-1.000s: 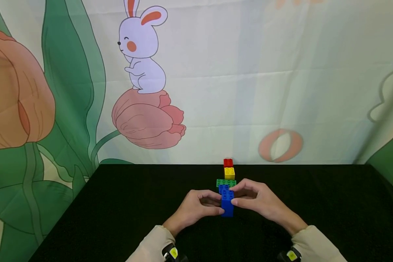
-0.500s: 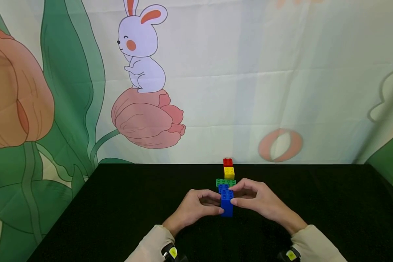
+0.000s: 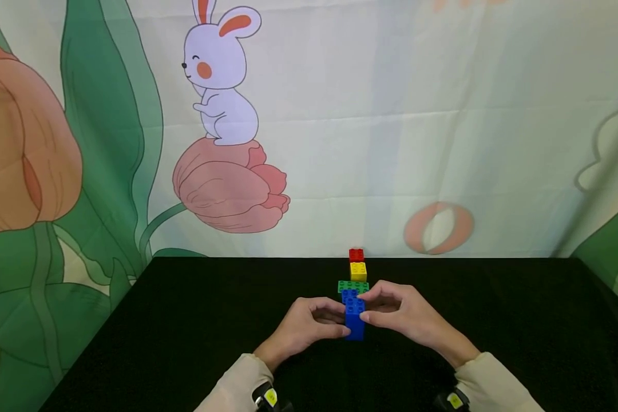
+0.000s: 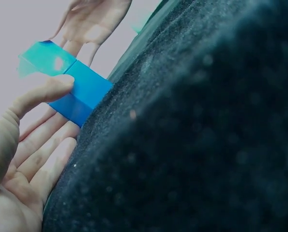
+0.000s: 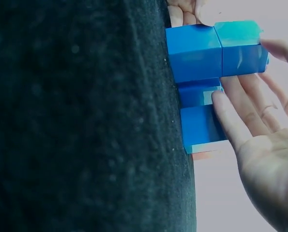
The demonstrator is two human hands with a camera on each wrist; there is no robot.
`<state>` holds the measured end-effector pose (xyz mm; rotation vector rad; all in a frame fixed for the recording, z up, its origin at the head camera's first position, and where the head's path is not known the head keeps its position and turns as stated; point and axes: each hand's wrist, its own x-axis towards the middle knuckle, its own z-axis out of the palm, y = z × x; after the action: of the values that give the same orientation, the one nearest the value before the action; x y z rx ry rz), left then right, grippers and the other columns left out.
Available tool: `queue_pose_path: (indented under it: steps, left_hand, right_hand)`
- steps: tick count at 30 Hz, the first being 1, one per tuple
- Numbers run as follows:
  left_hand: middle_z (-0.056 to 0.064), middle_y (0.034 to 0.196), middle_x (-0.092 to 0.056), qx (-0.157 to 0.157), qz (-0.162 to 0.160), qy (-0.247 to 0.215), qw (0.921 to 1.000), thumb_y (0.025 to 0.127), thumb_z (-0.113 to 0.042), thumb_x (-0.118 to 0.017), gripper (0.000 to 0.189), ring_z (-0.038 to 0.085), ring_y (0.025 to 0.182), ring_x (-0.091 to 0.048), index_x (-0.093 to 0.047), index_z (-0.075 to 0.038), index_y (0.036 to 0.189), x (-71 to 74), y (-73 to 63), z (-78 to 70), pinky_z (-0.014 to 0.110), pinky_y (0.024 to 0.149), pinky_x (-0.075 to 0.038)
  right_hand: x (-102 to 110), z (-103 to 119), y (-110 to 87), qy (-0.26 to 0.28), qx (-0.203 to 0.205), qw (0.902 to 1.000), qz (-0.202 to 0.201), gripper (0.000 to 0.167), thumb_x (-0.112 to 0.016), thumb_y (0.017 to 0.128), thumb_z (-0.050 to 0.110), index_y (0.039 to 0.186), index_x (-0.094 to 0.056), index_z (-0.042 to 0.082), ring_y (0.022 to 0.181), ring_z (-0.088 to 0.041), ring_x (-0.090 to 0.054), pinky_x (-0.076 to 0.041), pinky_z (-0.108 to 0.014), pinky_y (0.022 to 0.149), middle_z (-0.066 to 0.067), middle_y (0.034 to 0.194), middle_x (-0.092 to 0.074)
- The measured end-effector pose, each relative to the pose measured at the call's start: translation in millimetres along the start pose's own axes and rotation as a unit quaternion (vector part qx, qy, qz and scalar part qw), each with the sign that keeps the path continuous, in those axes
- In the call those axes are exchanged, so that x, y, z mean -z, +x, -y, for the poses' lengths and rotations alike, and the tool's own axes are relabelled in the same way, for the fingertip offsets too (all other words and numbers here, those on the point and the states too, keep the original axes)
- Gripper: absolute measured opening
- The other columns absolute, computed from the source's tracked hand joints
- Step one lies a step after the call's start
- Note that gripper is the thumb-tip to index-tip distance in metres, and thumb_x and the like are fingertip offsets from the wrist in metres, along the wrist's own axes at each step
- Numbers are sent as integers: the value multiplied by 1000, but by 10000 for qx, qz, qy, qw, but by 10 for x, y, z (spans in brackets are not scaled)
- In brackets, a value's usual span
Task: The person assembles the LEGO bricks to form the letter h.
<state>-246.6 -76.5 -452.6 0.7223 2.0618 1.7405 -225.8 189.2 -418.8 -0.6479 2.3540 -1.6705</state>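
1. Best, I judge, to press evenly along the blue stack point(image 3: 355, 326), keeping both bricks square.
2. Left hand point(image 3: 309, 323): fingers parted just enough to span the stack, gripping it with the thumb near the seam.
3. Right hand point(image 3: 401, 315): thumb and forefinger slightly apart, pinching the upper brick point(image 5: 243, 58).
4. The stack stands upright on the black table point(image 3: 211, 343); beyond run blue point(image 3: 349, 294), green point(image 3: 353, 286), yellow point(image 3: 357, 272) and red point(image 3: 356, 254) bricks.
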Motion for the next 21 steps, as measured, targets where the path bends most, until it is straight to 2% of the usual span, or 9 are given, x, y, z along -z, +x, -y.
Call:
queue_pose_path:
  steps: [5, 21]
  left_hand:
    - [7, 122, -74, 111, -32, 26, 9999, 94, -12, -80, 34, 25, 111, -72, -71, -5, 126, -10, 5, -11, 34, 95, -59]
    - [8, 122, -74, 58, -55, -51, 10000, 95, -9, -78, 33, 28, 113, -72, -70, -5, 127, -16, 2, -11, 32, 95, -59]
  right_hand:
    - [-4, -10, -13, 73, 31, 10000, -24, 31, -77, 98, 21, 123, -67, 5, 113, -32, -70, -60, -39, 95, -16, 126, -67]
    - [-4, -3, -38, 145, -107, 9998, -123, 34, -78, 98, 22, 125, -68, 5, 116, -32, -69, -59, -41, 97, -15, 128, -68]
